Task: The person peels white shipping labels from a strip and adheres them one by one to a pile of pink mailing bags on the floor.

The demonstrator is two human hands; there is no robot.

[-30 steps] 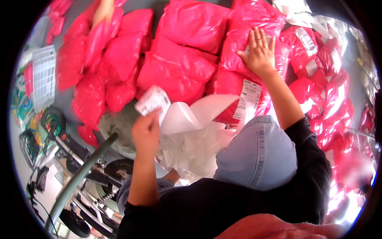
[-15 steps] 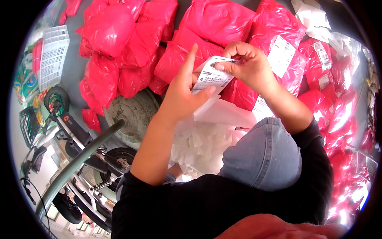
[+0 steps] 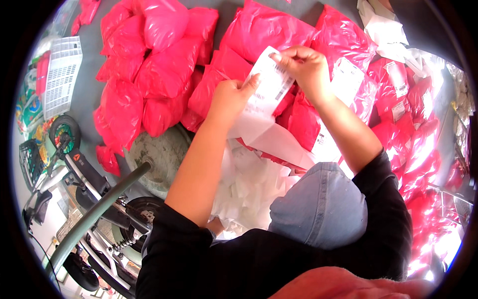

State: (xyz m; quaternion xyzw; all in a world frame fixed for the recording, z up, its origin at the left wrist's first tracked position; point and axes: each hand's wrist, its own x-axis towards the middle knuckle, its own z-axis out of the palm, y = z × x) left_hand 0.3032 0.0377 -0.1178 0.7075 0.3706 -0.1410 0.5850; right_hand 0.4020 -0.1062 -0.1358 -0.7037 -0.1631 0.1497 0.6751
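A white printed shipping label (image 3: 269,82) is stretched between my two hands above a pile of pink plastic parcels (image 3: 269,32). My left hand (image 3: 231,99) grips its left edge, thumb on top, the other fingers hidden beneath. At the upper right corner my right hand (image 3: 309,70) pinches it between thumb and forefinger. Below the label, a strip of white paper (image 3: 286,142) slants down to the right; whether the two are joined I cannot tell. A labelled pink parcel (image 3: 344,35) lies just beyond my right hand.
White paper scraps (image 3: 249,182) heap up in front of me, beside my denim-covered knee (image 3: 318,204). On the left are a round weathered base (image 3: 159,159) with a slanting pole (image 3: 107,199), a scooter (image 3: 89,172) and a white plastic basket (image 3: 63,74). More pink parcels (image 3: 418,149) line the right.
The label, curled before, is now flatter and tilted upright. My left forefinger, earlier pointing up, has folded behind it. My right hand has shifted slightly, still pinching the corner.
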